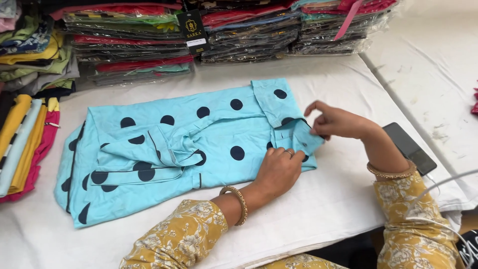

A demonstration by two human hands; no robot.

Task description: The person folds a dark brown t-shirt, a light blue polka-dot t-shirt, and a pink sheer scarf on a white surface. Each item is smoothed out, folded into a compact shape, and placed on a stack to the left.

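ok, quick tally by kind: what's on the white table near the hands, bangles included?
Light blue garment with dark polka dots: 1
Black phone: 1
Gold bangles: 2
Ring on left hand: 1
Total: 5

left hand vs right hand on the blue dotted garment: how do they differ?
The left hand lies flat, palm down, pressing the blue dotted garment; the right hand is raised, pinching its folded collar end with the fingertips. The left hand wears a ring; none shows on the right. Both wrists carry gold bangles.
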